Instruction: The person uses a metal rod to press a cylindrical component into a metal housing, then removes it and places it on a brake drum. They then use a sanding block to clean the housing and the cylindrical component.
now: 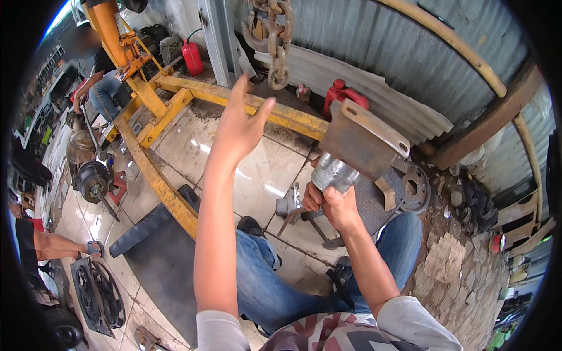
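The right hand [331, 205] is gripping the shiny silver metal cylinder [333, 172] just right of the frame's centre, fingers clamped together around its lower end. That cylinder is carrying a rusty flat steel plate [363, 140] at its upper end, so the whole piece is being held up off the ground above the lap in blue jeans [275, 281]. Its long axis is running from the fist up and to the right, with the plate tilting toward the upper right of the frame.

The left hand [240, 126] is rising empty in the upper middle of the frame, fingers spread apart and touching nothing. The metal piece is lying to its right and lower down, well apart, so the right hand is plainly the nearer one. A heavy steel chain [275, 41] is hanging at the top of the frame, just above and right of the raised fingers.

A yellow steel hoist frame [158, 111] is stretching across the tiled floor [257, 169] behind, with a red gas bottle [192, 57] by the corrugated wall [380, 76]. Other people are working at the left edge.
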`<state>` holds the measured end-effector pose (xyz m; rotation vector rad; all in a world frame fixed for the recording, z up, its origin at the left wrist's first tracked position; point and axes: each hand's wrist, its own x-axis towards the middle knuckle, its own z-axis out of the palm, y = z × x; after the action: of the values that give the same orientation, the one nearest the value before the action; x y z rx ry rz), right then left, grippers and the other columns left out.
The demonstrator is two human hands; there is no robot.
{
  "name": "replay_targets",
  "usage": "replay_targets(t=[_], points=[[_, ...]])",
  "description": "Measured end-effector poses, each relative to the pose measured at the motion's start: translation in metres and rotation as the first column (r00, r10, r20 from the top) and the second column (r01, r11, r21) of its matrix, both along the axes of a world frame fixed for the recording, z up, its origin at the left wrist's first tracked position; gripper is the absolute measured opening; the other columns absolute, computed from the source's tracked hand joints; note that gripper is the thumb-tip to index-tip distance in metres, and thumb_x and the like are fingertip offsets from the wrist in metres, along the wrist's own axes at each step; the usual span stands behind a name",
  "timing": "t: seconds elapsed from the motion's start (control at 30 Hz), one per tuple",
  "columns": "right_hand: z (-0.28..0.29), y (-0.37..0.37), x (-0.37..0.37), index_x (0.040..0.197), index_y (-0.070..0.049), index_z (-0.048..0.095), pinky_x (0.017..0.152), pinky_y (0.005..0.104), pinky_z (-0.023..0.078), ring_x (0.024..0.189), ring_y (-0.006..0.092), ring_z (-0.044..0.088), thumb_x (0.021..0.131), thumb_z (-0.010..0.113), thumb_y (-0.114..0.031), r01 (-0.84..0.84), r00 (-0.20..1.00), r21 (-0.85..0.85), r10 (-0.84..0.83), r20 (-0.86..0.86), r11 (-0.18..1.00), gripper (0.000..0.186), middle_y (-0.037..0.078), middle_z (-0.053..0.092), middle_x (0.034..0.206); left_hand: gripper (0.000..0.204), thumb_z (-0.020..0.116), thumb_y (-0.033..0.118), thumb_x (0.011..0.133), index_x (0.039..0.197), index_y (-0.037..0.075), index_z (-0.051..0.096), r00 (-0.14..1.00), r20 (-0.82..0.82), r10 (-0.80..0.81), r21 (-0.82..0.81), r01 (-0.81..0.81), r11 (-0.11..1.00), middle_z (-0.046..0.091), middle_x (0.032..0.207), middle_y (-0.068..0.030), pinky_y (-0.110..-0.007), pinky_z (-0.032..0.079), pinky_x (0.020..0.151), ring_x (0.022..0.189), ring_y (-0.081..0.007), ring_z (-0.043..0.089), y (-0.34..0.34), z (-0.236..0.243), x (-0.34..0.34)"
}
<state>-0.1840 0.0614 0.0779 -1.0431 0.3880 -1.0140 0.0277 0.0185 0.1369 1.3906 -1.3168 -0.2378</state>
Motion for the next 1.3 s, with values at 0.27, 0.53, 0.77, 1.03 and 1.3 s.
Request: replay_targets(t=[0.27,0.53,0.77,1.03,1.3], points=[[-0.009,-0.013,0.003,0.11,-0.001,0.055,0.053,0.028,0.044,0.06,0.0112,0.052,0.079,0.074,-0.018,-0.003,0.981,0.094,0.021,-0.194,0.996,0.041,0.003,0.057,0.079,0.032,0.068,0.014,0.09,0.117,-0.002,0.062,0.805,-0.481,-0.347,-0.077,0.356,0.931,0.067,0.106,-0.0071,-0.025,0.047,0.087,0.096,-0.0108,0.06,-0.035,0.003,-0.021],[-0.016,-0.024,0.027,0.116,0.001,0.057,0.089,0.0316,0.046,0.096,0.0148,0.057,0.073,0.079,-0.022,0.053,0.962,-0.096,-0.076,-0.261,0.994,0.054,0.008,0.064,0.105,0.026,0.067,0.011,0.09,0.111,-0.002,0.064,0.764,-0.433,-0.478,0.007,0.533,0.846,0.07,0.101,-0.0083,-0.026,0.051,0.084,0.091,-0.0128,0.065,-0.019,0.015,0.006],[0.003,-0.025,0.05,0.111,0.001,0.058,0.088,0.0297,0.047,0.092,0.0136,0.059,0.069,0.083,-0.019,0.026,0.962,-0.151,-0.065,-0.264,0.988,0.052,0.006,0.065,0.1,0.028,0.071,0.015,0.087,0.108,-0.002,0.065,0.675,-0.482,-0.559,-0.117,0.583,0.804,0.07,0.093,-0.0068,-0.024,0.052,0.074,0.083,-0.0099,0.065,-0.009,0.003,0.032],[0.011,-0.023,0.069,0.11,0.004,0.057,0.085,0.0301,0.048,0.09,0.0142,0.06,0.07,0.083,-0.018,0.041,0.97,-0.035,-0.048,-0.237,0.999,0.052,0.009,0.065,0.099,0.039,0.068,0.013,0.088,0.12,-0.004,0.053,0.607,-0.561,-0.563,-0.159,0.588,0.793,0.064,0.114,-0.0223,-0.038,0.056,0.087,0.105,-0.033,0.064,-0.008,0.003,0.033],[0.011,-0.022,0.074,0.11,0.004,0.058,0.083,0.0286,0.049,0.088,0.0123,0.06,0.073,0.081,-0.017,0.098,0.982,-0.021,-0.1,-0.162,0.995,0.048,0.008,0.066,0.098,0.034,0.071,0.009,0.084,0.112,0.0,0.054,0.671,-0.489,-0.557,-0.157,0.56,0.813,0.064,0.114,-0.0235,-0.039,0.057,0.086,0.108,-0.0318,0.063,-0.023,-0.003,0.031]])
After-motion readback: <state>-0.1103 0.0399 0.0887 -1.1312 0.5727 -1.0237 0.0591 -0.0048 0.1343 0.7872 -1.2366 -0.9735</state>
